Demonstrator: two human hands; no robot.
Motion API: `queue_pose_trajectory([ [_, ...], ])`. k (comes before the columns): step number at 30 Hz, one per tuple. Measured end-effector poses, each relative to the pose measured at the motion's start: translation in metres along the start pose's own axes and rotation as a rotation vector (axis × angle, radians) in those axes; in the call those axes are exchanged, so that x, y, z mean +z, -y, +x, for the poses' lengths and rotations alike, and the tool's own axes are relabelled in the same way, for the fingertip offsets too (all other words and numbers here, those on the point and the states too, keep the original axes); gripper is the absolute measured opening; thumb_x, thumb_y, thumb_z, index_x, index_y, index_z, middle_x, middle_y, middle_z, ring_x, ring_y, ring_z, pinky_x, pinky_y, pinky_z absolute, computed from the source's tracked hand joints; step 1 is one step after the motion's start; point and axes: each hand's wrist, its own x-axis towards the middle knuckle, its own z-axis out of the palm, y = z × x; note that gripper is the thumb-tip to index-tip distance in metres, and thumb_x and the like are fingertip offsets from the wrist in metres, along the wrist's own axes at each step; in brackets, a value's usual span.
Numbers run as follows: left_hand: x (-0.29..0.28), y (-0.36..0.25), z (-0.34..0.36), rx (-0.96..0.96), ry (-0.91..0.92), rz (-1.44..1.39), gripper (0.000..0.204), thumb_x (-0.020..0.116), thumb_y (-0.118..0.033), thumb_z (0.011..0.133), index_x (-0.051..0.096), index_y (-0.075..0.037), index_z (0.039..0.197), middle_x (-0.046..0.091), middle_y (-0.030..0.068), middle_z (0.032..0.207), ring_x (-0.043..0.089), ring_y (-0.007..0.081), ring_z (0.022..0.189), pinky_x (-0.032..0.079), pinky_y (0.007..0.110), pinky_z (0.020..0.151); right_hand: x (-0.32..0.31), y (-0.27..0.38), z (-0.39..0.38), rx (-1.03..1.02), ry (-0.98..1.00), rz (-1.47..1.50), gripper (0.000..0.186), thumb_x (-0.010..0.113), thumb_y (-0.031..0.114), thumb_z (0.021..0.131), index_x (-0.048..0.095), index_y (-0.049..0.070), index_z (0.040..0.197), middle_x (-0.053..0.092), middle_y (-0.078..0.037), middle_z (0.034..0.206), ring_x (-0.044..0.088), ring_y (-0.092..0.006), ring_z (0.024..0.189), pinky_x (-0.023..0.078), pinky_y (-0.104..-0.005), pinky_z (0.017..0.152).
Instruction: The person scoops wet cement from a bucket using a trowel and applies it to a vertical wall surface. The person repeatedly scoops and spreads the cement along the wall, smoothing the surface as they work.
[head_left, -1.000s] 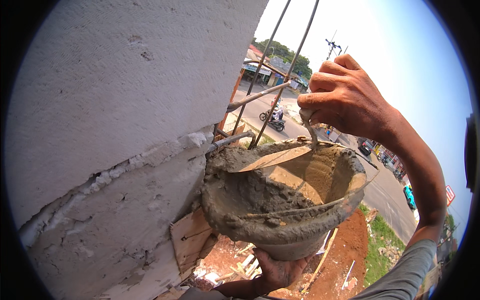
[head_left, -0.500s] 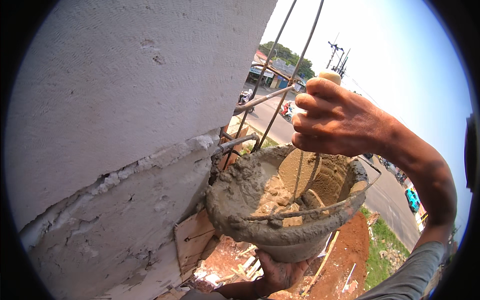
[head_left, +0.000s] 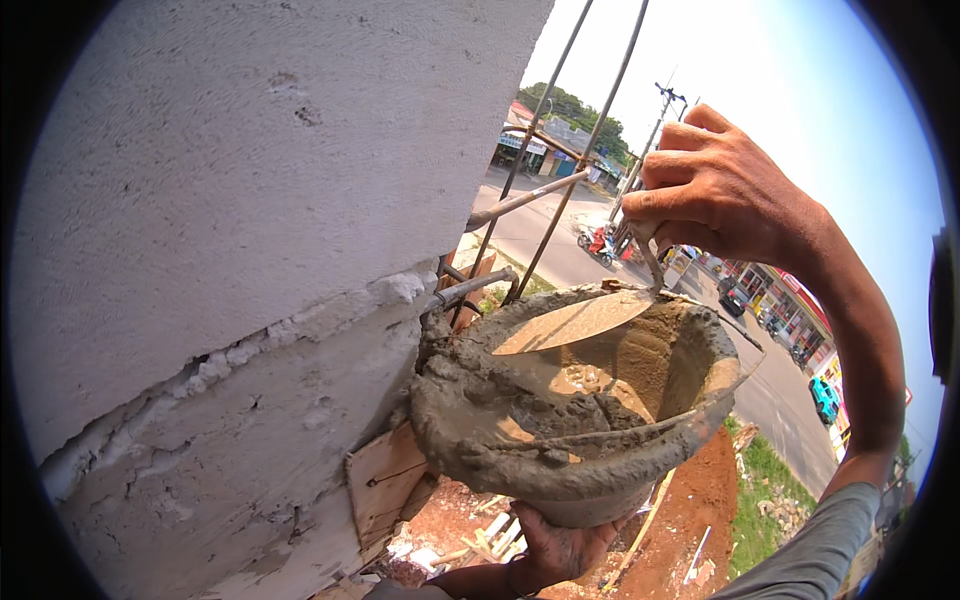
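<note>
Two hands work beside a rough white wall (head_left: 230,200). Left hand (head_left: 560,545) is cupped under a mortar-caked bowl (head_left: 560,470), fingers gripping its base from below and bearing it up against the wall's mortar joint (head_left: 300,330). Right hand (head_left: 715,190) is clenched around a trowel (head_left: 575,322) handle, which is mostly hidden inside the fist. Below those fingers, the trowel's blade lies nearly flat over the bowl's mouth, tip toward the wall. Wet grey mortar (head_left: 520,400) fills the bowl beneath the blade. Steel bars (head_left: 560,90) rise behind the right fingers.
</note>
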Motion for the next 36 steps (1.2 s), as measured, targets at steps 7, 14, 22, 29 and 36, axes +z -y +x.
queue_pose_trajectory([
  [7,0.008,-0.003,0.000,-0.024,0.015,0.006,0.123,0.059,-0.087,0.078,0.009,-0.017,0.166,0.016,0.0129,0.171,0.021,0.0344,0.156,0.018,0.053,0.130,-0.001,0.031,0.016,-0.041,0.538,0.398,0.019,0.069,0.039,0.093,0.073,0.023,0.102,0.067,0.001,0.089,0.066,-0.0174,0.095,0.041,-0.0417,0.090],
  [14,0.009,-0.005,0.001,-0.032,0.028,-0.024,0.124,0.061,-0.087,0.078,0.008,-0.017,0.165,0.016,0.0130,0.170,0.021,0.0346,0.157,0.017,0.053,0.130,0.038,0.029,0.009,-0.092,0.137,0.100,0.020,0.077,0.035,0.087,0.072,0.029,0.105,0.066,0.005,0.089,0.065,-0.0162,0.093,0.046,-0.0377,0.089],
  [22,0.009,-0.004,-0.003,-0.037,-0.029,0.028,0.125,0.058,-0.089,0.077,0.006,-0.017,0.166,0.015,0.0128,0.170,0.019,0.0342,0.157,0.016,0.052,0.130,0.013,0.010,0.006,0.059,0.003,-0.108,0.015,0.078,0.027,0.086,0.075,0.033,0.100,0.067,0.007,0.091,0.064,-0.0114,0.094,0.048,-0.0344,0.095],
  [29,0.008,-0.004,-0.001,-0.045,0.025,-0.006,0.127,0.056,-0.090,0.076,0.004,-0.017,0.166,0.013,0.0139,0.171,0.020,0.0346,0.157,0.017,0.051,0.130,-0.002,0.030,0.014,-0.315,0.047,-0.384,0.008,0.079,0.025,0.080,0.073,0.030,0.083,0.064,0.011,0.096,0.060,-0.0137,0.110,0.037,-0.0405,0.117],
  [36,0.011,-0.005,0.005,-0.020,0.109,0.025,0.121,0.052,-0.091,0.080,0.005,-0.019,0.166,0.012,0.0199,0.170,0.021,0.0373,0.156,0.031,0.054,0.126,0.025,0.041,0.009,-0.306,0.069,-0.027,0.004,0.076,0.027,0.085,0.074,0.025,0.087,0.063,0.008,0.091,0.062,-0.0145,0.097,0.044,-0.0375,0.102],
])
